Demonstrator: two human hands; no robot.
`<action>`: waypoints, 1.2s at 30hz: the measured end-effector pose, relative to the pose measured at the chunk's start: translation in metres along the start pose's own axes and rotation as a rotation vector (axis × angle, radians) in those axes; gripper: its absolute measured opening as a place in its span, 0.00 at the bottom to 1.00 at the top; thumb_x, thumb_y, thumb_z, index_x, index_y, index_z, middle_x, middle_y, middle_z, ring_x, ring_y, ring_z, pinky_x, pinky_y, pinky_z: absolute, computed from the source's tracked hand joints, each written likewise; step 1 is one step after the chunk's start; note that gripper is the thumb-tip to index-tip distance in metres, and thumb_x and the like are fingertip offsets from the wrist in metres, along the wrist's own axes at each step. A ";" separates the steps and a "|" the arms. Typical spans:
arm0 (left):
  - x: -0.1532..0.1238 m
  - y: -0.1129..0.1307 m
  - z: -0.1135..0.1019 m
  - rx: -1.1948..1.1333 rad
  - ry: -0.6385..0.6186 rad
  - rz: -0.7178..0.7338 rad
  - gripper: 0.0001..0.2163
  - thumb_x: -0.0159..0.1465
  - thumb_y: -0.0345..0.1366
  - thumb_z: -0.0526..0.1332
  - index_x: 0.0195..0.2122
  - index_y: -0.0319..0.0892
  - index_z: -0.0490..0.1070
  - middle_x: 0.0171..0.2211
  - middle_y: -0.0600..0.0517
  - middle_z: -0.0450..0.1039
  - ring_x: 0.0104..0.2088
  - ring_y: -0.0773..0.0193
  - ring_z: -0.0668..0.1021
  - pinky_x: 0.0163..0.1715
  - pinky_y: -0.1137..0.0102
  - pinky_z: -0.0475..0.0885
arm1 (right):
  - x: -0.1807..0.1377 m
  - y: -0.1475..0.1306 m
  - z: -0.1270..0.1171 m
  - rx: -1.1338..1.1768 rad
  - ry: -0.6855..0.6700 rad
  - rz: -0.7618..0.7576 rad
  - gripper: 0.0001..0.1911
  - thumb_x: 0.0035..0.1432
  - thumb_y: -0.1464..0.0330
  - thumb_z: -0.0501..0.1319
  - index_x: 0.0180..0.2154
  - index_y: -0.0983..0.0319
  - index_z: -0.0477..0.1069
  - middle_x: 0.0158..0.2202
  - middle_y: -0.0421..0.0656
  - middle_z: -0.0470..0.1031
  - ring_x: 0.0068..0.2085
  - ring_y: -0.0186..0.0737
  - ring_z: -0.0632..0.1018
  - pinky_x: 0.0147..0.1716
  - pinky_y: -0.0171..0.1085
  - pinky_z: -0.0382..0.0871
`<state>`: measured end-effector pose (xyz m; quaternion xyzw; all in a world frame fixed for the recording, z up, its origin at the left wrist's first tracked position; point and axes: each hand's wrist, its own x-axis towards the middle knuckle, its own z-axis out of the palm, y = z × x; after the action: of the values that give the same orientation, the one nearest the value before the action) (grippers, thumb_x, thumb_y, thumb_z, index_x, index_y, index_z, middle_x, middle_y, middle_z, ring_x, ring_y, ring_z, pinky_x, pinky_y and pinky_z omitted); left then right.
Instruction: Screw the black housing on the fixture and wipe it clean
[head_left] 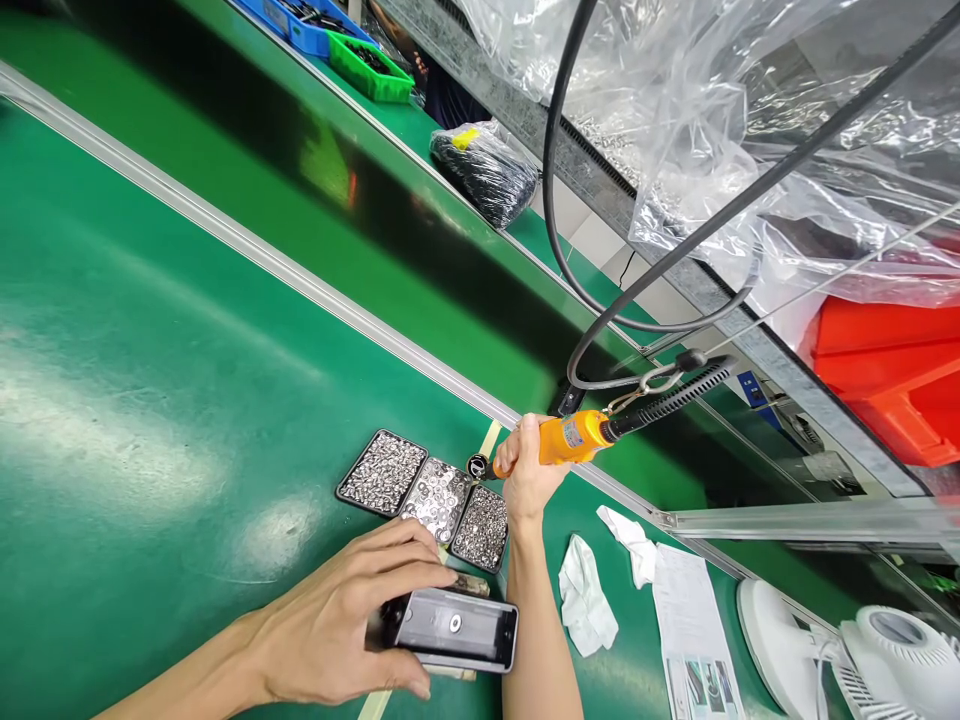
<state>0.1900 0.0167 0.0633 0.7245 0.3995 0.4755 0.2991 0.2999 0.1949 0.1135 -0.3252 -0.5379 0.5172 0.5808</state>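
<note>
My left hand (352, 612) has its thumb and fingers around the left end of a black-rimmed rectangular metal housing (431, 632). A small round washer-like piece (455, 623) shows inside the housing. Parts of a block stick out from under its long sides. My right hand (529, 470) is wrapped around an orange electric screwdriver (562, 440), whose tip points left and down. That tip is close to a small round black dish (477, 466) and cannot be made out clearly. Beside it are three black trays of small metal parts (384, 472), one with washers (436, 500) and another with tiny fasteners (481, 530).
A black cable (551, 190) loops down to the screwdriver. White cloths (587, 598) and a printed sheet (694, 630) lie right of my right arm, near a white fan (892, 650). A metal rail (247, 255) crosses the green table. Green (371, 70) and red (889, 375) bins stand beyond.
</note>
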 end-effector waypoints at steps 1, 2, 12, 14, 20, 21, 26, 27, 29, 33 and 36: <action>0.000 0.000 0.000 0.001 0.002 0.001 0.35 0.59 0.47 0.79 0.63 0.47 0.66 0.49 0.47 0.76 0.49 0.52 0.74 0.49 0.57 0.75 | 0.000 0.000 0.000 -0.001 -0.003 -0.001 0.19 0.62 0.54 0.70 0.36 0.58 0.63 0.16 0.26 0.59 0.14 0.28 0.60 0.13 0.29 0.59; -0.001 0.000 0.000 0.000 0.003 0.003 0.35 0.59 0.47 0.78 0.63 0.47 0.66 0.49 0.47 0.76 0.49 0.52 0.74 0.49 0.57 0.75 | 0.000 0.000 0.000 -0.002 -0.005 -0.001 0.19 0.62 0.54 0.70 0.35 0.58 0.63 0.17 0.26 0.58 0.14 0.28 0.60 0.13 0.28 0.59; -0.002 -0.001 0.000 0.013 0.015 0.009 0.33 0.60 0.49 0.77 0.62 0.46 0.67 0.49 0.45 0.76 0.50 0.49 0.75 0.50 0.55 0.76 | 0.000 -0.001 0.001 -0.025 0.004 0.003 0.20 0.62 0.53 0.70 0.34 0.57 0.63 0.16 0.26 0.58 0.14 0.28 0.59 0.13 0.29 0.58; -0.002 -0.002 0.001 0.013 0.011 0.006 0.33 0.60 0.48 0.77 0.62 0.46 0.67 0.49 0.45 0.76 0.50 0.49 0.75 0.49 0.55 0.76 | 0.000 -0.002 0.001 -0.023 0.005 0.006 0.20 0.62 0.53 0.70 0.33 0.57 0.63 0.16 0.26 0.58 0.14 0.28 0.59 0.13 0.29 0.58; -0.002 -0.003 0.001 -0.001 0.016 0.009 0.33 0.58 0.46 0.79 0.61 0.46 0.68 0.48 0.47 0.77 0.49 0.50 0.76 0.51 0.55 0.75 | 0.001 -0.006 0.001 0.003 0.031 0.005 0.19 0.62 0.55 0.70 0.35 0.58 0.64 0.16 0.26 0.59 0.14 0.28 0.61 0.13 0.29 0.60; -0.002 -0.002 0.001 -0.003 0.017 0.010 0.34 0.57 0.45 0.80 0.61 0.46 0.68 0.48 0.47 0.77 0.49 0.51 0.76 0.50 0.55 0.75 | 0.002 -0.008 0.001 0.008 0.036 0.002 0.19 0.62 0.55 0.70 0.35 0.58 0.64 0.16 0.26 0.60 0.14 0.27 0.61 0.13 0.29 0.60; -0.001 -0.002 0.000 0.009 0.015 0.023 0.32 0.57 0.44 0.80 0.59 0.46 0.70 0.47 0.48 0.77 0.47 0.52 0.76 0.48 0.57 0.75 | 0.002 -0.041 0.000 0.021 0.057 -0.013 0.18 0.63 0.55 0.70 0.36 0.58 0.65 0.16 0.26 0.60 0.15 0.27 0.60 0.15 0.29 0.61; -0.002 -0.002 -0.001 0.012 0.010 0.023 0.32 0.57 0.44 0.80 0.59 0.45 0.70 0.47 0.48 0.77 0.47 0.52 0.76 0.48 0.56 0.74 | -0.001 -0.052 -0.001 0.027 0.060 -0.017 0.18 0.64 0.56 0.69 0.36 0.58 0.65 0.16 0.26 0.59 0.15 0.27 0.60 0.15 0.29 0.61; -0.003 -0.002 -0.002 0.017 -0.008 0.018 0.32 0.58 0.46 0.79 0.59 0.45 0.70 0.48 0.47 0.77 0.48 0.51 0.76 0.49 0.56 0.74 | -0.009 -0.075 -0.005 0.042 0.049 -0.014 0.17 0.64 0.57 0.69 0.36 0.58 0.65 0.16 0.26 0.58 0.15 0.27 0.59 0.15 0.29 0.61; -0.004 -0.002 -0.004 0.038 -0.043 0.022 0.34 0.58 0.50 0.78 0.61 0.46 0.70 0.49 0.47 0.77 0.49 0.50 0.76 0.51 0.54 0.73 | -0.040 -0.113 -0.016 0.064 -0.022 0.031 0.14 0.68 0.58 0.65 0.34 0.58 0.66 0.17 0.27 0.57 0.16 0.27 0.56 0.15 0.28 0.60; -0.004 -0.003 -0.004 0.058 -0.051 0.013 0.33 0.58 0.53 0.77 0.60 0.45 0.72 0.49 0.47 0.77 0.48 0.51 0.76 0.50 0.55 0.73 | -0.067 -0.124 -0.024 0.068 -0.080 0.051 0.12 0.72 0.59 0.60 0.36 0.57 0.69 0.18 0.28 0.56 0.16 0.27 0.55 0.16 0.27 0.61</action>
<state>0.1847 0.0153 0.0609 0.7474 0.4006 0.4470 0.2847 0.3620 0.1043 0.2054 -0.2979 -0.5343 0.5624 0.5564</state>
